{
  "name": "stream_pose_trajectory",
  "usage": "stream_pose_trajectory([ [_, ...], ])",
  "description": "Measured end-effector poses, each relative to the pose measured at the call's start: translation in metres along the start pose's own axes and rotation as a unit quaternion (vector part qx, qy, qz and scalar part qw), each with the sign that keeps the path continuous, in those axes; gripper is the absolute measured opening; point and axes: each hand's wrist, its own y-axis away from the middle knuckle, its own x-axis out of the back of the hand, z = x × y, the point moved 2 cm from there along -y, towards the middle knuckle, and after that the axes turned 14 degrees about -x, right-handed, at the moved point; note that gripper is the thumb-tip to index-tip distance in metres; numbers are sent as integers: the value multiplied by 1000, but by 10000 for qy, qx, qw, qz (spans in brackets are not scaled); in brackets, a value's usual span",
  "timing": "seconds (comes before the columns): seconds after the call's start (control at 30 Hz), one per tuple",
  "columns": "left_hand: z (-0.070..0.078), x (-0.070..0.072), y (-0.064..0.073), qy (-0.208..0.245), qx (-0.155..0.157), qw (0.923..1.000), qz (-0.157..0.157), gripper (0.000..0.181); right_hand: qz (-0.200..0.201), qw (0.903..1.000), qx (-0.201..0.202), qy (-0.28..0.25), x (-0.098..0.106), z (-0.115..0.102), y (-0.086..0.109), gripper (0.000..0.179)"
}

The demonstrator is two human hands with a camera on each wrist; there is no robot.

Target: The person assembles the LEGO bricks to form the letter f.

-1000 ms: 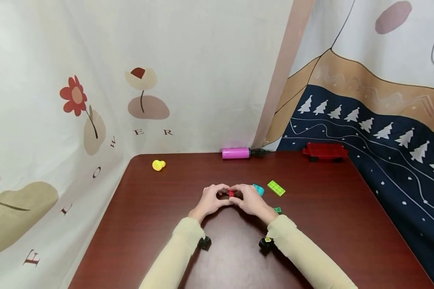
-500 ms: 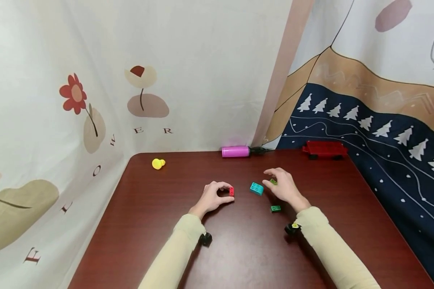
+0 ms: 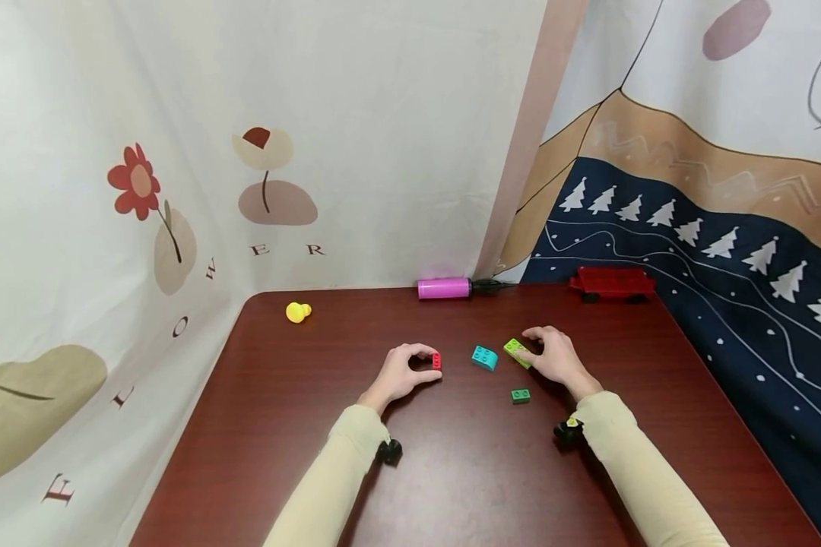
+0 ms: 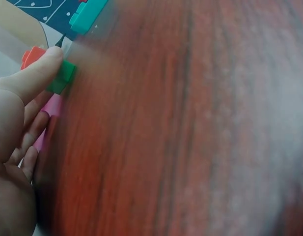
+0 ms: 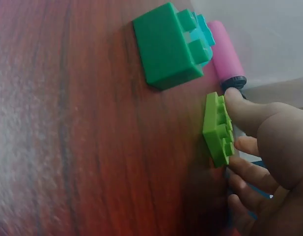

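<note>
My left hand (image 3: 400, 374) pinches a small red brick (image 3: 436, 361) between thumb and fingers in the head view. In the left wrist view this red brick (image 4: 32, 56) sits against a green brick (image 4: 63, 77), both at the thumb tip. My right hand (image 3: 557, 357) is at the lime green brick (image 3: 515, 348), with the thumb over its near right part and the fingers beyond it. In the right wrist view the thumb and fingers are spread about the lime brick (image 5: 219, 130); contact is hard to tell.
Between the hands lies a turquoise brick (image 3: 484, 358), with a green brick (image 3: 520, 396) nearer. Along the back edge are a purple pump (image 3: 445, 288) and a red toy wagon (image 3: 612, 284). A yellow toy (image 3: 298, 312) sits at the back left of the brown table (image 3: 438, 486).
My right hand has left the red brick and moved right to the lime brick, drawing slightly right and nearer in the last half second. My left hand keeps its hold on the red brick.
</note>
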Motion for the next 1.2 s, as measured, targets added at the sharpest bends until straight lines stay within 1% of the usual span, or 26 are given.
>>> stream_pose_trajectory([
  [0.1,-2,0,-1,-9,1,10000,32,34,-25,10000,-9,-80,-3,-1,-1,58],
  [0.2,-2,0,-1,-42,45,10000,-6,34,-57,10000,0,5,-7,-2,-2,63],
  [0.37,-2,0,-1,-28,96,9999,-31,35,-40,9998,-160,108,-11,-4,-1,65],
  [0.5,-1,0,-1,53,109,9999,-14,35,24,9996,-290,45,-10,-5,-1,61],
  [0.63,-2,0,-1,64,97,9999,-5,35,57,9995,-300,-37,-8,-6,-1,50],
  [0.73,-3,-1,-1,63,61,10000,14,35,88,9997,-202,-99,-6,-6,-2,45],
  [0.9,-3,0,-1,91,58,9999,32,35,192,9993,73,-312,-1,-13,-1,44],
  [1.07,-2,1,-2,105,-89,9999,46,35,290,9975,342,-553,4,-29,1,41],
  [1.13,-3,1,-2,140,-77,9999,29,36,288,9966,442,-628,4,-37,2,42],
  [1.2,-3,1,-2,180,8,9998,-3,36,296,9957,539,-697,3,-46,2,42],
])
